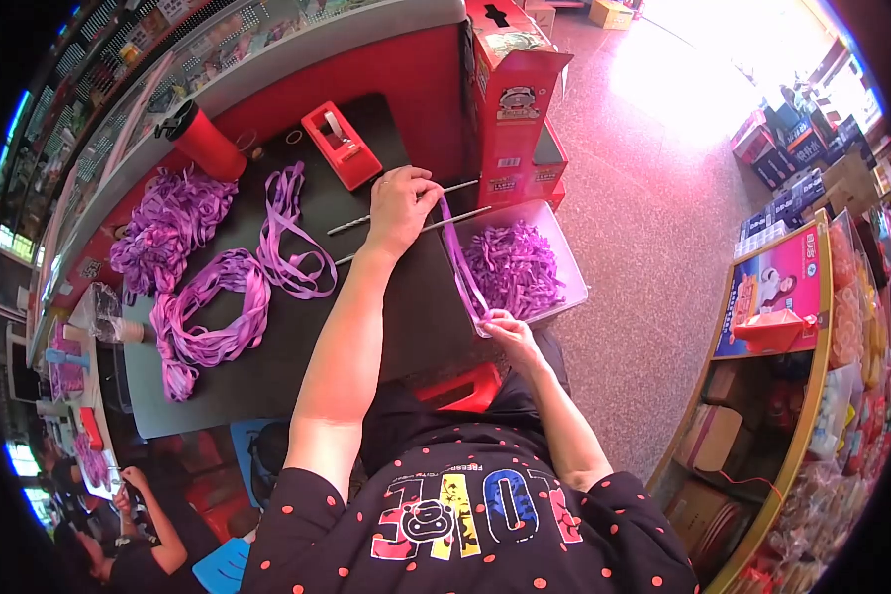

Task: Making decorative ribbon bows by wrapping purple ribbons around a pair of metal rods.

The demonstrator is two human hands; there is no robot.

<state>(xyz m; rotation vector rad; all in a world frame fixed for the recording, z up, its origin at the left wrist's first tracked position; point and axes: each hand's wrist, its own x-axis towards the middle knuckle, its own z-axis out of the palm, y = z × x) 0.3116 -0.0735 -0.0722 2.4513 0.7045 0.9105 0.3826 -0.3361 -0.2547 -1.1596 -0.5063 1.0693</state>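
A purple ribbon (456,252) runs between my two hands, along the near-left side of a white plastic bin (567,233). My left hand (403,208) pinches its upper end above the table, and my right hand (512,337) pinches the lower part by the bin's near edge. Many short purple ribbon pieces (515,265) fill the bin. Two thin metal rods (436,225) lie side by side under my left hand, reaching over the table edge toward the bin. Looped purple ribbon (287,252) and a ribbon coil (213,332) lie left of my left arm.
On the dark table (366,327) stand a red tape dispenser (342,146), a red tumbler (206,144) and a heap of ribbon (173,230). Red boxes (510,119) rise behind the bin. A shelf unit (762,396) stands at right. Another person (148,535) works at lower left.
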